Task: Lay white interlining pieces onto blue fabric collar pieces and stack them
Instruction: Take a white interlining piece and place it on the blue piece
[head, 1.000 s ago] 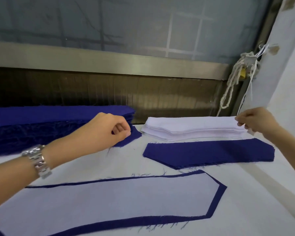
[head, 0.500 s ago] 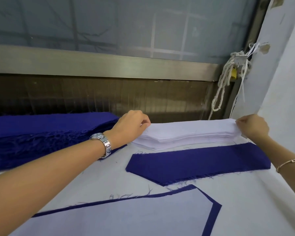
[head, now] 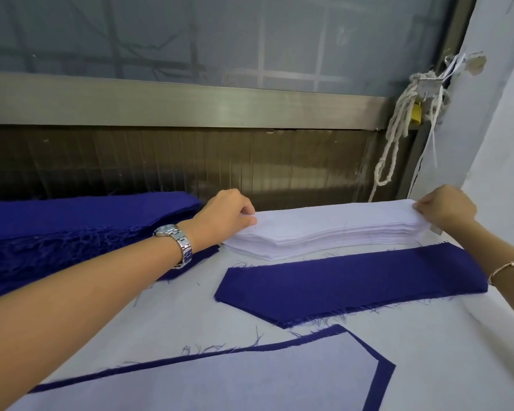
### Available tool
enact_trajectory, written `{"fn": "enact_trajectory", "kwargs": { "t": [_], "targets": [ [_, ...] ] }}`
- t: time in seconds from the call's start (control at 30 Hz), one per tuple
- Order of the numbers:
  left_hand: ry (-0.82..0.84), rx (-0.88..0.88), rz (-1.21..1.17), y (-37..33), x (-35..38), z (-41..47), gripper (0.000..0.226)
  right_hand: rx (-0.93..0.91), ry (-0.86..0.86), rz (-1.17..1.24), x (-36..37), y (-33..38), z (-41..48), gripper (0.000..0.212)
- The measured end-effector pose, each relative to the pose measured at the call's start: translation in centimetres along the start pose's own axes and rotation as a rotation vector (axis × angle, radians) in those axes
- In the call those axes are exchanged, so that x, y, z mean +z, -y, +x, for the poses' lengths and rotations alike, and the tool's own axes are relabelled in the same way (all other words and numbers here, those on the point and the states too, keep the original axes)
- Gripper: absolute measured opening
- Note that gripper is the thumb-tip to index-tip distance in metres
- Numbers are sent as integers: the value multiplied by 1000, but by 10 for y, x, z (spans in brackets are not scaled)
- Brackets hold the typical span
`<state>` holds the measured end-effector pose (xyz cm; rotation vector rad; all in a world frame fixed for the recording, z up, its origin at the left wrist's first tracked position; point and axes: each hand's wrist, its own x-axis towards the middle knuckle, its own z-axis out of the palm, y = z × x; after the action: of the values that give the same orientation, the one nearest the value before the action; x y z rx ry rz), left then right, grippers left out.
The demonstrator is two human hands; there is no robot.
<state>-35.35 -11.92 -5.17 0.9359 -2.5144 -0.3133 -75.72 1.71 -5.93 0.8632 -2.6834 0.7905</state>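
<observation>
A stack of white interlining pieces (head: 333, 232) lies at the back of the table. My left hand (head: 224, 213) pinches its left tip, fingers curled over the top sheet. My right hand (head: 445, 207) pinches the right end of the top sheet. Just in front lies a single blue collar piece (head: 350, 283), bare. Nearer to me sits a blue collar piece topped with white interlining (head: 220, 378). A thick pile of blue collar pieces (head: 72, 223) fills the back left, partly under my left forearm.
The table is covered in white cloth (head: 175, 315). A metal rail (head: 190, 105) and a dark ribbed panel run behind the stacks. A knotted white rope (head: 398, 129) hangs at the back right beside a white wall (head: 502, 114).
My left hand left the blue pile and moved right onto the left tip of the white stack. My right hand stayed at the right end. The view shifted closer.
</observation>
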Motion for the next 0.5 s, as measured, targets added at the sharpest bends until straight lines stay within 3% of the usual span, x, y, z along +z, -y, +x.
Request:
{"fn": "enact_trajectory", "kwargs": {
  "t": [0.17, 0.27, 0.5],
  "targets": [
    [9, -34, -12, 0, -1, 1, 25, -64, -19, -28, -1, 1, -3, 27],
    [30, -51, 1, 1, -1, 3, 23, -173, -52, -42, -1, 0, -5, 15],
    [48, -40, 44, 1, -4, 4, 17, -225, -27, 97, -6, -5, -3, 6]
  ]
}}
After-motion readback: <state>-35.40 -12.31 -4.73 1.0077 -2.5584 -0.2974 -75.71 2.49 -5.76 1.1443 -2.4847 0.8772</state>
